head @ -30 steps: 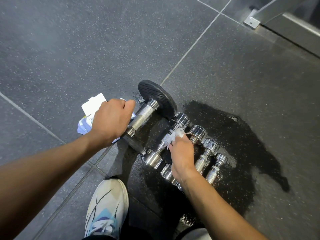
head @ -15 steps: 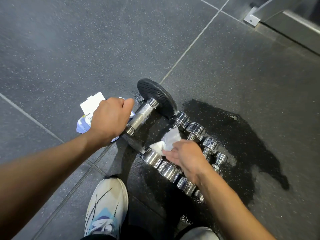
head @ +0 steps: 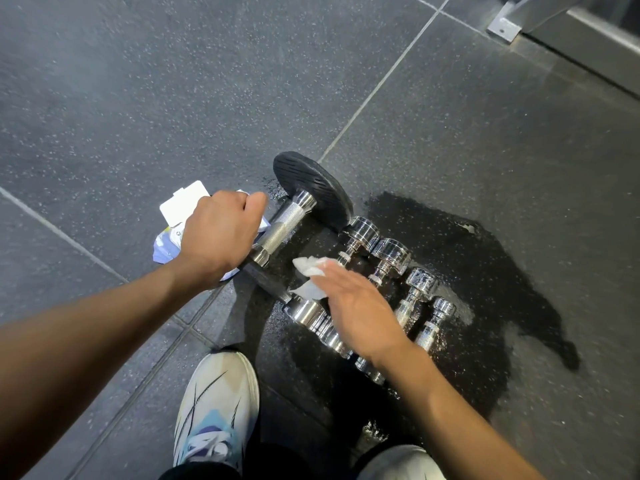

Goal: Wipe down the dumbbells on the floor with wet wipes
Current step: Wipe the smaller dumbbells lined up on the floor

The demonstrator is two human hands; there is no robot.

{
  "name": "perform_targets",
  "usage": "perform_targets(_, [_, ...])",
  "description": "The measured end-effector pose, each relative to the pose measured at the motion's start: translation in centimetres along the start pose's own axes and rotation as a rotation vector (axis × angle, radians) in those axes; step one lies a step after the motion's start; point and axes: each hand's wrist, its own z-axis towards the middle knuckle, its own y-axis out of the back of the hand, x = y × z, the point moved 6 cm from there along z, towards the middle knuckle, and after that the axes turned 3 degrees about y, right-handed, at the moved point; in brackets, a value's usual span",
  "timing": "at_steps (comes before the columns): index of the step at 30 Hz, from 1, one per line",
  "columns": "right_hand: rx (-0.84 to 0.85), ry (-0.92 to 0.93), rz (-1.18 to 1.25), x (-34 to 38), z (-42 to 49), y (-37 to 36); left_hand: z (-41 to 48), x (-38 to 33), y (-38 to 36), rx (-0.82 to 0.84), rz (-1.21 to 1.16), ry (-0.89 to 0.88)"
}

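Note:
A large dumbbell (head: 287, 220) with black plates and a knurled steel handle lies on the dark floor. My left hand (head: 218, 233) is closed over its near plate. Beside it lie several small chrome dumbbells (head: 391, 254) in a row on a wet patch. My right hand (head: 356, 306) lies flat over the nearest chrome dumbbell, fingers extended, pressing a white wet wipe (head: 310, 275) against it. The wipe sticks out past my fingertips. A wet wipe pack (head: 173, 233) with an open white lid lies behind my left hand, partly hidden.
A dark wet patch (head: 485, 271) spreads on the speckled rubber floor around the chrome dumbbells. My white sneaker (head: 216, 410) stands just below the dumbbells. A metal frame with a base plate (head: 504, 27) runs along the top right corner.
My right hand has slid back along the chrome dumbbell toward its near end and flattened out over the wipe. My left hand and the large dumbbell have stayed put.

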Motion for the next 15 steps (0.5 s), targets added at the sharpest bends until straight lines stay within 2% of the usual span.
perform_targets(3, [0.065,-0.029,0.219,2.3,-0.9,0.7,0.0,0.0,0.0,0.0,0.002,-0.005])
perform_targets(8, [0.136,-0.277,0.572,0.5,-2.5,1.6,0.1,0.2,-0.2,0.001,-0.002,-0.016])
perform_targets(11, [0.115,-0.255,0.593,-1.3,-3.4,2.8,0.1,0.2,-0.1,0.002,-0.007,-0.016])
perform_targets(13, [0.046,-0.281,0.604,-2.7,-4.2,4.2,0.1,0.2,-0.2,0.006,-0.008,-0.016])
perform_targets(15, [-0.198,-0.372,0.651,-4.7,-5.0,6.5,0.1,0.1,-0.2,0.011,-0.003,-0.018])
